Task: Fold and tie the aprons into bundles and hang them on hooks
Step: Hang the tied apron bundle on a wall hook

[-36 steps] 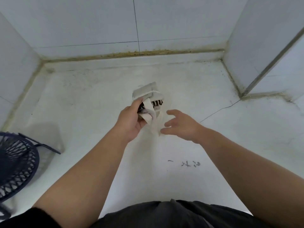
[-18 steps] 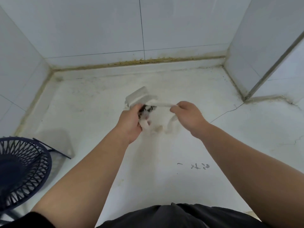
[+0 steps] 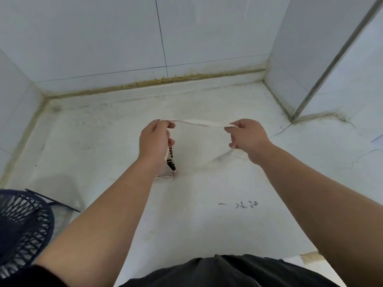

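Note:
A pale apron strap (image 3: 200,122) stretches level between my two hands above the white floor. My left hand (image 3: 154,139) pinches its left end between thumb and fingers. Below that hand hangs the small folded apron bundle (image 3: 170,162), white with a black striped patch, mostly hidden behind my wrist. My right hand (image 3: 247,137) pinches the strap's right end, and the strap's loose tail (image 3: 222,156) trails down blurred beneath it. No hook shows in this view.
White tiled walls close in at the back and left, and a wall corner with a metal edge strip (image 3: 323,79) stands at the right. A dark blue wire basket (image 3: 22,230) sits at the lower left. Dark scribbles (image 3: 246,204) mark the floor.
My hands moved apart and pulled the strap out straight between them. The bundle dropped from in front of my left hand to hang below it. The camera tilted up a little.

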The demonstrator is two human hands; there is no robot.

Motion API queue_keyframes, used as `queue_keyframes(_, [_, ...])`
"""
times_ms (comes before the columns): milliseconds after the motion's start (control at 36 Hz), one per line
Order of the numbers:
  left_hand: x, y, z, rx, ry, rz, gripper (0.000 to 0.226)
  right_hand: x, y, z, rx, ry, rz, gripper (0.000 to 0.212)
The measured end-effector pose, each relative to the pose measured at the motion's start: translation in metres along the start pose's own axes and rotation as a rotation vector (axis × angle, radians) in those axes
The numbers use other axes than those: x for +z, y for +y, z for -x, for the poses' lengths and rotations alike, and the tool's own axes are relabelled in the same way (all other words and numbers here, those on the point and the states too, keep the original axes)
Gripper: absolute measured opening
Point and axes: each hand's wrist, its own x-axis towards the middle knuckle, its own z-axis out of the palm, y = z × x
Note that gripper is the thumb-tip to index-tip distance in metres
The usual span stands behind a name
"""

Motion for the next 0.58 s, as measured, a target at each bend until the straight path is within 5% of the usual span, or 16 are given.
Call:
queue_keyframes(83, [-0.003, 0.004, -0.001, -0.001, 0.036, 0.081, 0.026, -0.007, 0.004, -0.004, 0.067, 0.037, -0.223, 0.016])
queue_keyframes(250, [-0.012, 0.012, -0.004, -0.116, 0.091, 0.294, 0.033, -0.005, -0.014, 0.01, 0.161, -0.16, -0.907, 0.025])
queue_keyframes(361, [-0.022, 0.015, -0.003, -0.107, 0.121, 0.28, 0.03, -0.008, -0.027, 0.014, 0.144, -0.085, -0.794, 0.041])
queue_keyframes(583, [-0.005, 0.033, 0.009, -0.131, -0.12, 0.152, 0.025, -0.032, -0.044, 0.011, 0.113, 0.036, -0.507, 0.028])
